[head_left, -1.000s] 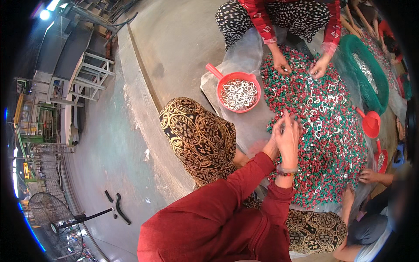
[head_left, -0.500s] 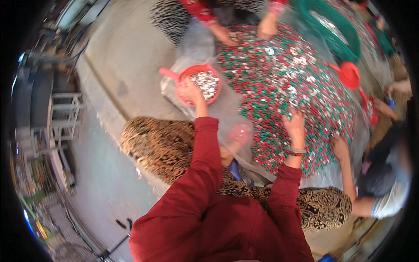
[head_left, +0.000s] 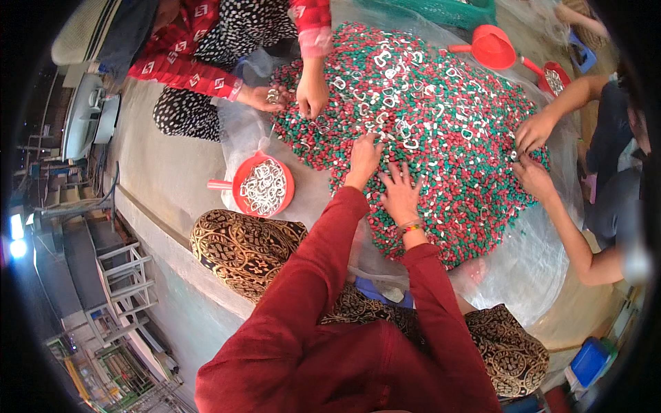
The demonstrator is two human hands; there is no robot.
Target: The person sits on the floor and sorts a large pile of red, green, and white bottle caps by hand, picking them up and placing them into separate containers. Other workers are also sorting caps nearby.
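Note:
A wide heap of small red, green and white pieces (head_left: 454, 165) lies on clear plastic sheeting, with silvery ring-like pieces (head_left: 406, 131) scattered over its top. My left hand (head_left: 365, 160) reaches into the heap's near left part, fingers bent together at the surface; whatever is between them is too small to make out. Close on its right, my right hand (head_left: 401, 196) rests on the pieces with its fingers spread. Left of the heap stands a red, long-handled scoop (head_left: 290, 189) filled with silvery rings (head_left: 263, 187), touched by neither hand.
Across the heap, a co-worker's hand (head_left: 261, 98) holds some silvery rings while the other reaches down. Another person's two hands (head_left: 533, 134) work at the right edge. Red scoops (head_left: 493, 47) and a green basket (head_left: 447, 10) lie at the far side. Plastic sheeting (head_left: 523, 275) spreads nearby.
My left hand has left the red scoop and moved right onto the heap. My right hand has shifted left beside it. The view has turned, and the co-worker opposite now holds rings.

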